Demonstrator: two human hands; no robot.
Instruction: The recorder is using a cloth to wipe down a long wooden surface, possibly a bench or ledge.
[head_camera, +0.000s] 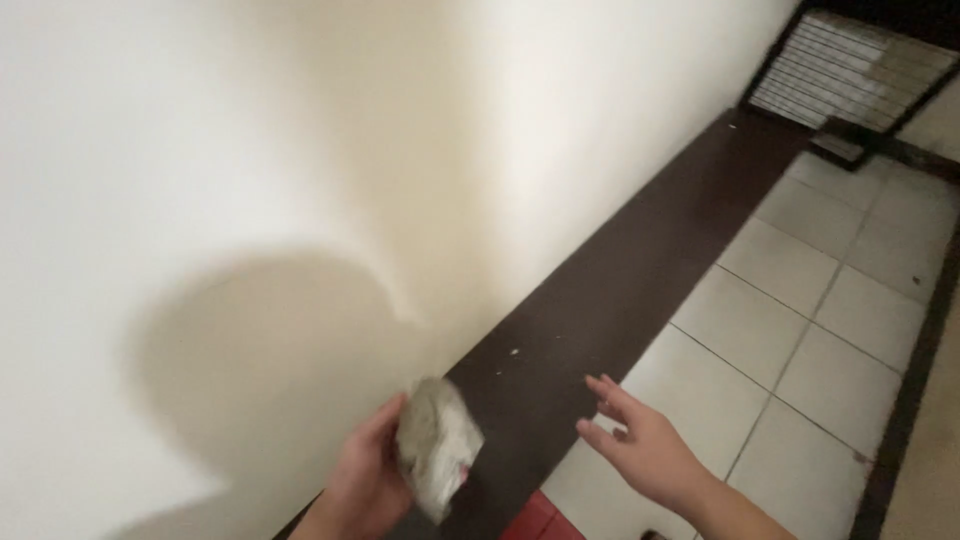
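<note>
Sandpaper Block at the Wall's Foot

Left hand (365, 485) wraps a grey, dusty sanding block (437, 460), fingers closed round its back edge, at about six o'clock where the cream wall (300, 200) meets the dark skirting (600, 300). Right hand (645, 450), at five o'clock, hangs open with fingers spread, holding nothing. To sand well, I judge the block should lie flat against the wall, with even pressure.

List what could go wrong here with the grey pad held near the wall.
The left hand holds the grey pad by one edge only, so it might slip and drop. The right hand is open and holds nothing, so it could not steady the pad. The pad might scuff the pale wall.
</note>
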